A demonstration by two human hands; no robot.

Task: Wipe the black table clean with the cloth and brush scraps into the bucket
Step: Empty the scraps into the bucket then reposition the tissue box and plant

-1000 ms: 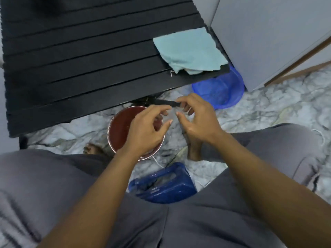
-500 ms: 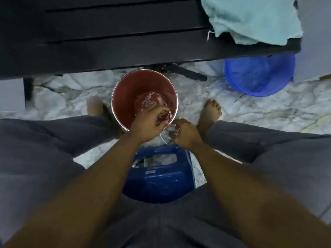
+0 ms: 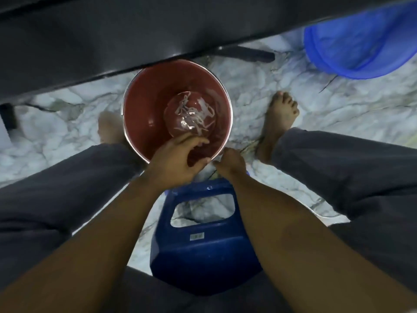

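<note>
Below the black bench [image 3: 112,37], the red bucket [image 3: 144,123] is standing on the marble floor [image 3: 316,114] between two bare feet, with pale scraps [image 3: 191,114] lying at its bottom. Left hand [image 3: 178,161] is hovering over the near rim, fingers loosely spread and holding nothing visible; right hand [image 3: 230,163] is curling at the rim's edge, grip not discernible. Blue stool [image 3: 203,256] is sitting under the forearms; blue basin [image 3: 361,46] is lying at upper right.

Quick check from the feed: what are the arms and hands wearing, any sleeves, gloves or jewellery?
Both forearms are bare with no sleeves in view. The left hand and right hand have no gloves; no rings, watch or bands show. Below them, dark grey trousers cover both legs.
</note>
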